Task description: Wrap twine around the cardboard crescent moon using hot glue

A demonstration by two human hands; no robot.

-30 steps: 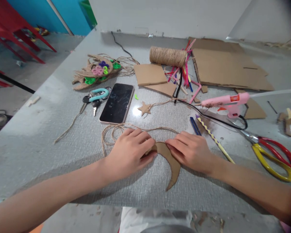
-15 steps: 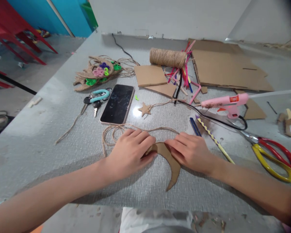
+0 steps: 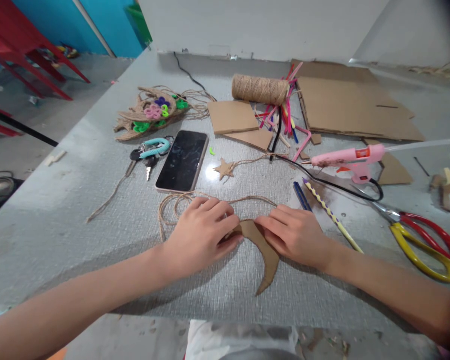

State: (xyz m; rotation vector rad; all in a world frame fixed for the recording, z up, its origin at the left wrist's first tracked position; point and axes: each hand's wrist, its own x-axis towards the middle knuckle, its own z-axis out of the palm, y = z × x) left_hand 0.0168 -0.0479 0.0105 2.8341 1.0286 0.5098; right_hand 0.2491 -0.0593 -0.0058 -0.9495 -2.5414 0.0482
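Note:
A brown cardboard crescent (image 3: 264, 252) lies flat on the grey table (image 3: 60, 220), near its front edge. My left hand (image 3: 200, 235) covers the crescent's left tip, fingers curled and pressed onto it. My right hand (image 3: 294, 232) rests on the crescent's upper right edge, fingers together and pressing down. A length of jute twine (image 3: 172, 205) loops on the table just behind both hands and runs under their fingertips.
Behind the hands lie a phone (image 3: 182, 160), keys (image 3: 148, 152), a cardboard star (image 3: 225, 168) on twine, a twine spool (image 3: 260, 89), cardboard sheets (image 3: 352, 107), coloured straws (image 3: 285, 120), a pink glue gun (image 3: 347, 159) and scissors (image 3: 423, 235) at right. A twine ornament (image 3: 150, 112) sits back left.

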